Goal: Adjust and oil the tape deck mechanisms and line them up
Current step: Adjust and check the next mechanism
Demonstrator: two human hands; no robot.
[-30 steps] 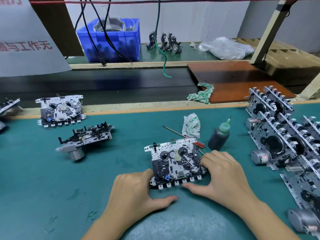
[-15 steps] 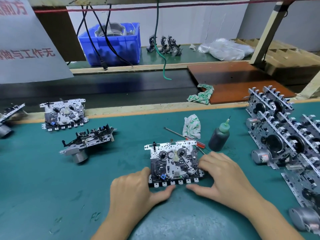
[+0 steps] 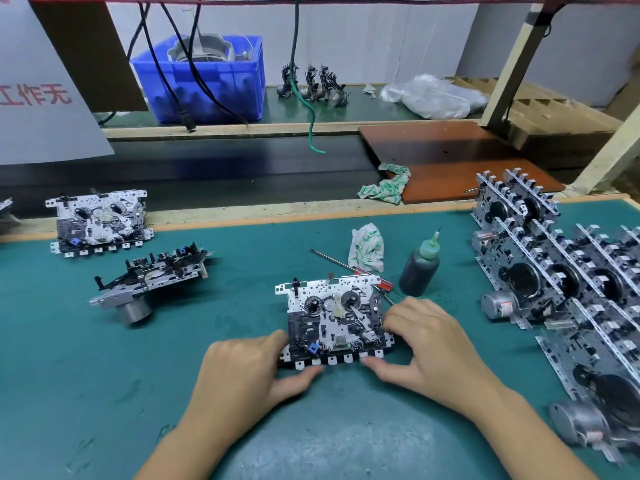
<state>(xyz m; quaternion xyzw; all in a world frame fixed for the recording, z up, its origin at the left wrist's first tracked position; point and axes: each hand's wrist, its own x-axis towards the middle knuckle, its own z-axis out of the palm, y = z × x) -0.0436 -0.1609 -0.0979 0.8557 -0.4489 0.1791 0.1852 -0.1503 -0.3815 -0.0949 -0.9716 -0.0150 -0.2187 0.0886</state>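
A deck [image 3: 334, 320] lies flat on the green mat [image 3: 104, 358], near the middle of its front edge. The left hand [image 3: 242, 372] holds the deck's left end, fingers curled at the side and thumb along the front row of tabs. The right hand [image 3: 426, 344] holds the right end the same way, thumb pointing in at the tabs. So the deck sits between the two hands, with its long side running left to right. Both hands are just as near. The oil bottle [image 3: 419, 268] and the screwdriver [image 3: 349, 268] wait just behind the deck (closer to the right hand). Finished-looking decks [image 3: 554, 282] stand in rows by the mat's right edge.
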